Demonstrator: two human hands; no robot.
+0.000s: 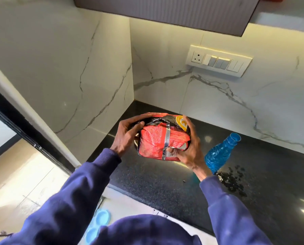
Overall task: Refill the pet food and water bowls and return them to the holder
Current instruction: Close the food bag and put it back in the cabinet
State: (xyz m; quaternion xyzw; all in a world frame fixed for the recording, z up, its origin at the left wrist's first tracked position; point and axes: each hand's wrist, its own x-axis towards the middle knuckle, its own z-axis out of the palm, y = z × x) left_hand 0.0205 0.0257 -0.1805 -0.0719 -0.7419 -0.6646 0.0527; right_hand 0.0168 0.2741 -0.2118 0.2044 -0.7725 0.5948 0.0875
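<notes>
A red pet food bag (pixel 158 140), folded over and crumpled with a silver seam, is held above the black counter (pixel 156 183) near the corner. My left hand (pixel 126 137) grips its left side and top. My right hand (pixel 188 149) grips its right side and lower edge. A blue plastic bottle (pixel 220 152) with its cap off stands tilted just right of my right wrist. A light blue holder (pixel 98 221) lies on the floor below the counter edge, partly hidden by my left sleeve. No bowls are visible.
Spilled water droplets (pixel 232 179) spread on the counter beside the bottle. White marble walls close the corner on the left and back. A switch panel (pixel 218 61) is on the back wall, and a cabinet (pixel 165 11) hangs overhead.
</notes>
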